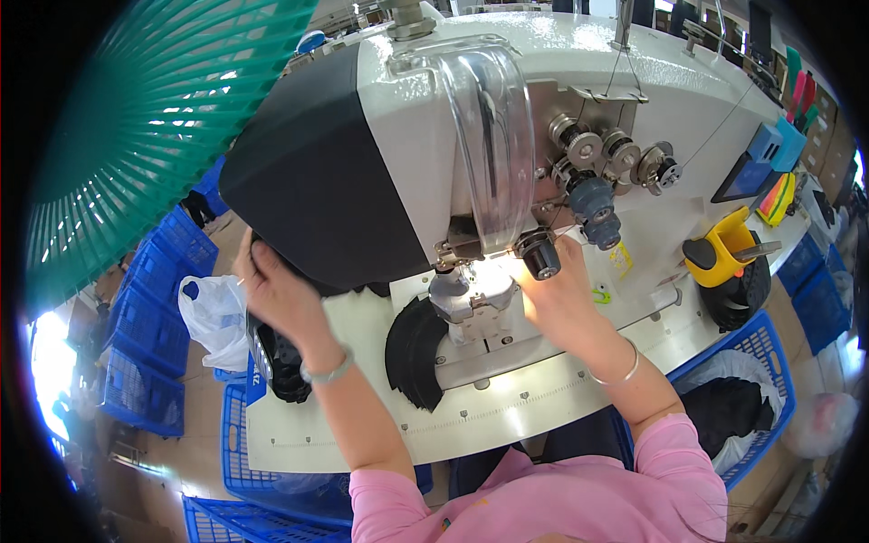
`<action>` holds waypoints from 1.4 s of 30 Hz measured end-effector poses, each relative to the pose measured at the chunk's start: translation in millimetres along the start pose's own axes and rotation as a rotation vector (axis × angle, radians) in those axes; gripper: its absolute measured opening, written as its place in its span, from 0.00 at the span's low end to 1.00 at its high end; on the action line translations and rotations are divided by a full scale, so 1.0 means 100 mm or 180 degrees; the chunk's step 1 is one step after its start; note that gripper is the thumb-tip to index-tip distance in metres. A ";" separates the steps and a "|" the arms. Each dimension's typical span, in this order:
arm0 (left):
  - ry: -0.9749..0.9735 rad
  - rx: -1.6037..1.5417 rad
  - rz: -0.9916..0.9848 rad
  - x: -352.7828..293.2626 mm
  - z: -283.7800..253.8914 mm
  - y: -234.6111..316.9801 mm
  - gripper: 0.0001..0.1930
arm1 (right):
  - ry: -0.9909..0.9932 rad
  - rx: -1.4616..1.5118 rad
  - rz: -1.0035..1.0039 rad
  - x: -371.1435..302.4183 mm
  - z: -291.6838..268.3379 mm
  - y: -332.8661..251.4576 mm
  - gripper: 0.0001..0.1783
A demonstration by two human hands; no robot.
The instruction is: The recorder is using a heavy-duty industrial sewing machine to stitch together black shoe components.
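In front of me stands a large white sewing machine (398, 118) with a black end cover. My left hand (281, 294) is at the cover's lower left edge, thumb and fingers bent around something dark. Whether that is the cover or a black piece is not clear. My right hand (561, 294) reaches in beside the lit needle area, its fingertips hidden behind a dark knob (540, 253) and lost in glare. Between my arms, a fanned stack of curved black pieces (415, 353) lies on the white table (353, 425), against the machine's metal bed (471, 299).
A green fan guard (163, 118) looms at upper left. Yellow holder (724, 253) stands at right, with a green snipper (601, 293) nearer the machine. Blue baskets (769, 348) flank the table; one holds black pieces. A white plastic bag (213, 317) hangs at left.
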State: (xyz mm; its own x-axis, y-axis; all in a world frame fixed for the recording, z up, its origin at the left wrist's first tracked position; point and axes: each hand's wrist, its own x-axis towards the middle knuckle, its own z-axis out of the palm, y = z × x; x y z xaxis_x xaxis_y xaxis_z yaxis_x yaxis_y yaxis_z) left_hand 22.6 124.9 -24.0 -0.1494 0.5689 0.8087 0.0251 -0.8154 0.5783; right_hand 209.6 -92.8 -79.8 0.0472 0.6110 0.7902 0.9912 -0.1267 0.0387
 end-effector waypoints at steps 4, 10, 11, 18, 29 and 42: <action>-0.0949 0.1934 0.0622 -0.12 -0.49 0.86 0.10 | 0.0046 0.1353 -0.0191 0.15 -0.29 -0.41 0.25; -0.2336 0.0583 0.0419 -0.58 -0.49 1.10 0.07 | -0.1371 0.3976 0.0360 0.25 -0.15 -0.36 0.21; -0.2327 0.0621 0.0395 -0.60 -0.53 1.01 0.07 | -0.1642 0.4264 0.0505 0.19 -0.14 -0.32 0.19; -0.3377 -0.1362 -0.2304 -0.92 -0.41 0.61 0.16 | -0.1866 0.6029 0.1746 -0.23 0.02 -0.34 0.18; -0.3239 -0.2742 -0.3461 -1.12 -0.28 0.54 0.09 | -0.1331 0.5603 0.1946 -0.38 0.08 -0.29 0.20; -0.3783 -0.2383 -0.3171 -1.16 -0.76 0.04 0.20 | -0.1136 0.5154 0.2568 -0.33 0.21 -0.50 0.13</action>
State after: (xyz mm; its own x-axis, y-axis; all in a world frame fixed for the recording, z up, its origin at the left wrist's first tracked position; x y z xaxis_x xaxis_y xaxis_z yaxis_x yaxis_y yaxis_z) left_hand -34.7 47.5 -123.1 0.9448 0.3265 0.0275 -0.0977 0.2007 0.9748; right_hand 161.1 -90.4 -120.2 0.3205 0.9343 0.1562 -0.1589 0.2156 -0.9635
